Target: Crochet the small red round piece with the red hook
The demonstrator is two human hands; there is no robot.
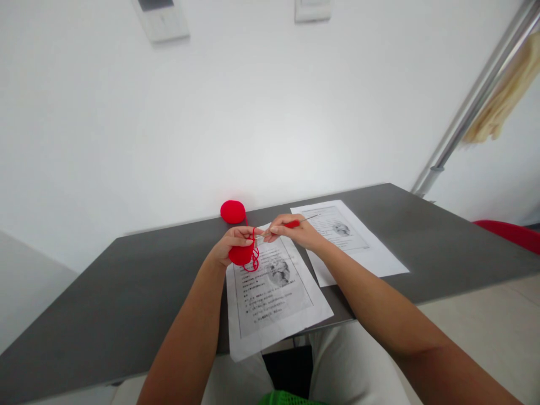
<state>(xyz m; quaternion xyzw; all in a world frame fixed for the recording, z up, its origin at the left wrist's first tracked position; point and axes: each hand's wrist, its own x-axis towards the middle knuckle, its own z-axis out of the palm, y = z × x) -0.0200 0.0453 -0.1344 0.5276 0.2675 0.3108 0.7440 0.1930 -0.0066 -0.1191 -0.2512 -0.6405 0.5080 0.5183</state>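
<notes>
My left hand [234,239] is closed on a small red crocheted piece [241,255], with loops of red yarn [254,260] hanging beside it. My right hand [293,230] pinches a crochet hook [295,223] with a red grip, its metal tip pointing left at the red piece. Both hands hover above a printed sheet [274,295] on the dark grey table [126,292]. A red ball of yarn [233,211] lies at the table's far edge, behind my left hand.
A second printed sheet [350,239] lies to the right on the table. White wall stands behind the table. A metal pole [468,112] slants up at the right, and a red seat edge [512,233] shows far right. Something green [287,398] sits below, at my lap.
</notes>
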